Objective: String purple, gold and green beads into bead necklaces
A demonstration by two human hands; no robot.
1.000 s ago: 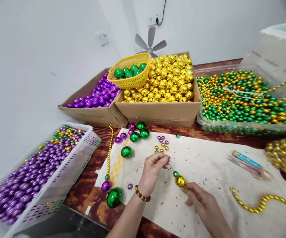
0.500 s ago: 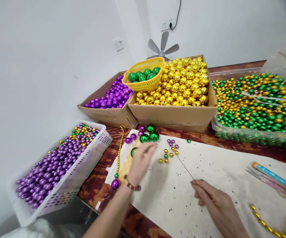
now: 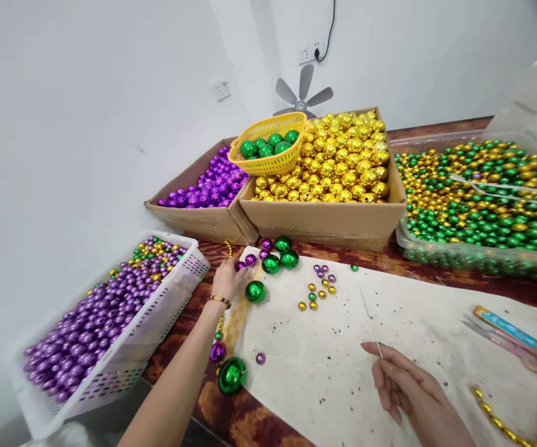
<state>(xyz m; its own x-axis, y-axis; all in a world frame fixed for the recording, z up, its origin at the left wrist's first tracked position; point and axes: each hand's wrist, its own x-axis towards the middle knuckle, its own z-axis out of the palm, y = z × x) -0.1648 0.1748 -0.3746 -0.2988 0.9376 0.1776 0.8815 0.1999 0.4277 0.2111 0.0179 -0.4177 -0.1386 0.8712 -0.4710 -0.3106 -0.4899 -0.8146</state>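
Observation:
My left hand (image 3: pixel 226 279), with a beaded bracelet at the wrist, reaches to the cloth's left edge, its fingertips closed at a purple ball (image 3: pixel 239 266). In my right hand (image 3: pixel 392 372) a thin needle (image 3: pixel 369 320) is pinched, pointing up and away over the white cloth (image 3: pixel 315 354). Between the hands lie small gold, purple and green beads (image 3: pixel 322 294). Larger green balls (image 3: pixel 255 291) rest near my left hand. A gold bead string (image 3: pixel 220 324) runs partly hidden under that hand, with a purple ball (image 3: pixel 217 352) near its end.
Behind stand cardboard boxes of purple balls (image 3: pixel 212 183) and gold balls (image 3: pixel 338 161), a yellow basket (image 3: pixel 268 164) on top. A white crate (image 3: pixel 144 313) is left, a clear bin (image 3: pixel 482 245) right. Scissors (image 3: pixel 505 341) and gold beads (image 3: pixel 501 424) lie at the right.
My left hand has moved left and slightly away, from over the green balls to the purple ones. My right hand has shifted slightly; the needle tip has left the small beads and points more upward.

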